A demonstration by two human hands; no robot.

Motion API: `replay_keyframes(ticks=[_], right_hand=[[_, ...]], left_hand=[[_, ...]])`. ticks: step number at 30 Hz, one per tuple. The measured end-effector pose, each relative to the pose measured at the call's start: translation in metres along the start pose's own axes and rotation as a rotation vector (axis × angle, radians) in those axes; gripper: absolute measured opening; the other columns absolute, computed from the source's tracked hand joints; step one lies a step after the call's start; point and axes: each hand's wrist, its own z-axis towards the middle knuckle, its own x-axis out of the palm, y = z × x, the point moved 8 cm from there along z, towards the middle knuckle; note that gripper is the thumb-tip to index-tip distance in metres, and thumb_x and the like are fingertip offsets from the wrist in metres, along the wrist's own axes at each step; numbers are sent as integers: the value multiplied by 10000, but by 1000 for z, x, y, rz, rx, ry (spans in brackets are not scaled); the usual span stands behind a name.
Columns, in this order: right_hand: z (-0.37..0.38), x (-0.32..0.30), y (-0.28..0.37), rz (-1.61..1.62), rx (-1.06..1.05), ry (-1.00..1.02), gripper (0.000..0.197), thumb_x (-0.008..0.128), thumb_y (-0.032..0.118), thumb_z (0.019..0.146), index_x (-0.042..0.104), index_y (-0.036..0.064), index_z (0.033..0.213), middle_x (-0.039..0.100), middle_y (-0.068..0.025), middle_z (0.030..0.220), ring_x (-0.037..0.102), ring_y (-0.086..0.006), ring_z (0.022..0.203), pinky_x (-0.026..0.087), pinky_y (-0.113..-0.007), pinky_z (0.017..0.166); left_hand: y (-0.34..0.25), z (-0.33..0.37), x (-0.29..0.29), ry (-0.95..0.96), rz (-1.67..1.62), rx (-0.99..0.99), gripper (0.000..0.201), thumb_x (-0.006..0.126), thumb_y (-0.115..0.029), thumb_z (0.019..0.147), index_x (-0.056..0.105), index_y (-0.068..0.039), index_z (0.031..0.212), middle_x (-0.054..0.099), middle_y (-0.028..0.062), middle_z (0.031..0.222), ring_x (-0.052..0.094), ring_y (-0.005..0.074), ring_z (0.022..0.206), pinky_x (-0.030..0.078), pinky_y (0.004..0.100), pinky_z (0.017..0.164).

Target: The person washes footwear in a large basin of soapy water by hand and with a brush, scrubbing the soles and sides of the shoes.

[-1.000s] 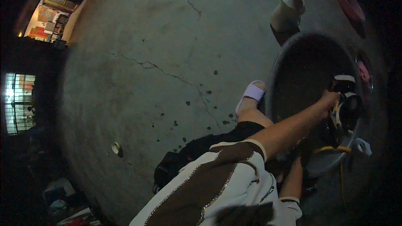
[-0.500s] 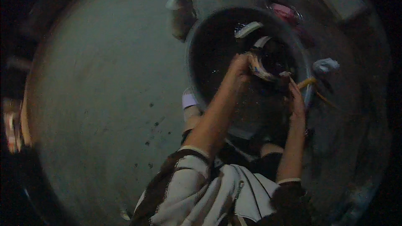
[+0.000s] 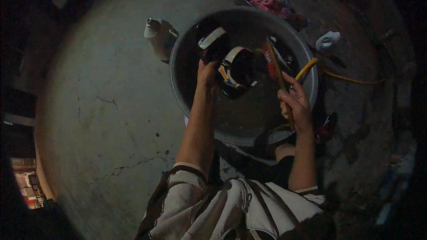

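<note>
A large grey basin (image 3: 175,78) stands in front of me with dark water in it. My left hand (image 3: 207,72) is over its left half, closed on a dark shoe (image 3: 231,75) whose pale sole edge has yellow and blue marks; its fingertips are hidden. Beyond that hand lies another dark shoe with a white sole (image 3: 212,38). My right hand (image 3: 297,104) grips the wooden handle of a scrub brush (image 3: 279,73) with reddish bristles, held upright over the basin's right side. Behind the brush, a dark item with a thin white edge (image 3: 284,55) rests against the wall.
A yellow hose (image 3: 307,69) hangs over the basin's right rim and runs off right. Left of the basin stands a pale bottle (image 3: 158,38). Past the far rim is a bowl of pink cloth (image 3: 264,1); a white object (image 3: 328,42) lies to the right. The concrete floor (image 3: 102,84) is cracked.
My hands, close together at the shoe before, are now farther apart. The brush shows clearly in my right hand, where it could not be made out earlier. The whole view has shifted.
</note>
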Motion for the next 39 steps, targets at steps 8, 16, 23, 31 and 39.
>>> replay_keyframes(ticks=[8,16,23,31,39], right_hand=[[11,40,-25,-447,-75,207,447,547,49,743,444,82,1177,524,-78,1035,512,-140,884,419,-251,748],[33,61,-18,-493,-88,122,369,551,159,779,484,10,1110,539,-142,1037,517,-224,962,411,-301,806],[57,48,-13,-705,-171,-184,345,560,169,756,519,-37,1031,536,-210,960,530,-273,900,416,-335,780],[46,41,-31,-516,-149,52,361,551,111,771,489,-37,1095,567,-128,998,517,-134,892,400,-249,799],[9,32,-31,-509,23,235,379,540,113,771,479,35,1137,508,-143,1125,499,-210,1013,370,-287,872]], left_hand=[[-23,-11,7,99,-160,104,391,573,-76,746,404,-64,1098,526,81,971,523,189,837,432,321,720],[-20,-43,35,39,211,-101,328,484,-180,835,373,-33,1107,534,111,948,521,191,842,441,316,691],[-10,-39,68,362,170,7,439,507,-256,828,337,-10,1148,522,116,1013,496,200,942,421,310,750],[14,-21,48,218,32,3,475,501,-224,827,296,5,1188,472,147,1102,493,220,947,425,330,733],[-7,-34,46,113,110,32,451,484,-197,826,287,-54,1206,485,131,1052,483,213,908,411,334,730]])
